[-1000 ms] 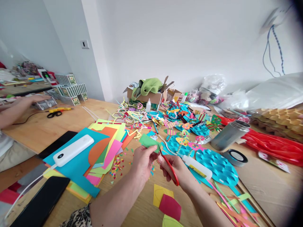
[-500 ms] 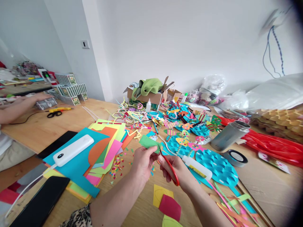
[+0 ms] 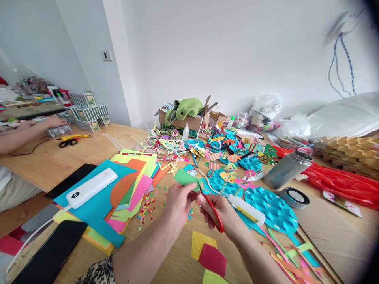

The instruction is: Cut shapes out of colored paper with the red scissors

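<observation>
My left hand (image 3: 180, 201) is closed on a small piece of green paper (image 3: 186, 178), thumb on top. In my right hand (image 3: 217, 211) are red-handled scissors (image 3: 215, 215), their blades at the right edge of the green paper. How far the blades are apart I cannot make out. Below my hands lie a yellow paper square (image 3: 199, 240) with a drawn outline, a dark red piece (image 3: 212, 259) and a lime piece (image 3: 213, 277). Tiny colored paper scraps (image 3: 146, 208) are strewn left of my left hand.
Left are a stack of colored paper (image 3: 142, 185), a white power bank (image 3: 91, 188) and a black phone (image 3: 49, 252). Right are a glue bottle (image 3: 248, 210), blue discs (image 3: 271, 209), a metal flask (image 3: 287, 169) and tape (image 3: 294, 196). Another person's arm (image 3: 26, 134) reaches in at far left.
My hands, the green paper and the scissors look the same as before. At far left the other person's arm and hand have shifted slightly.
</observation>
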Demonstrator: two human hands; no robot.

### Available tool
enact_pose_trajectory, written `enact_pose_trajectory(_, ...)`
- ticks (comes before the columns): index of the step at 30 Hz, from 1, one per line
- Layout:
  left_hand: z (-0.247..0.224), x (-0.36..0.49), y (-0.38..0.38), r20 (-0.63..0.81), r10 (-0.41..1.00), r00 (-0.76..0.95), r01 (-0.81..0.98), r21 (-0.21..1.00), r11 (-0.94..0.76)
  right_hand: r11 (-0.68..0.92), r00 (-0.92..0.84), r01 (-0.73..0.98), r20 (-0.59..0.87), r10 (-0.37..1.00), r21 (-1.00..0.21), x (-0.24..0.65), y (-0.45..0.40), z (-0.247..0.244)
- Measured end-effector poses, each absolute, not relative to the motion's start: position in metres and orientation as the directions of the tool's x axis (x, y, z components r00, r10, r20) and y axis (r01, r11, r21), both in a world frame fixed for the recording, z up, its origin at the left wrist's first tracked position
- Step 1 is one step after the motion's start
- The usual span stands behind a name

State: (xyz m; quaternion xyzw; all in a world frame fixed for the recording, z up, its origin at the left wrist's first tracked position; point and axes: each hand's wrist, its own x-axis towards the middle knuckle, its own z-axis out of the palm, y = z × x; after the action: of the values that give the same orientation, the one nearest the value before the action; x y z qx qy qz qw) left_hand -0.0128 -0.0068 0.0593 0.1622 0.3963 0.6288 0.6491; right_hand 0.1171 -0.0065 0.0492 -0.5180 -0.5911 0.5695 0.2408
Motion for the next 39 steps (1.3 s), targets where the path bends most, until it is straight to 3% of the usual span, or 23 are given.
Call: enact_pose_trajectory(39,0.0595,-0.0148,-0.0045,-0.298,0.950,-0.097,-0.665,0.730,0.161,-0.189,-0.330,0.370,-0.318,0.889,-0.910,0.1161,-0.0081,0.0538)
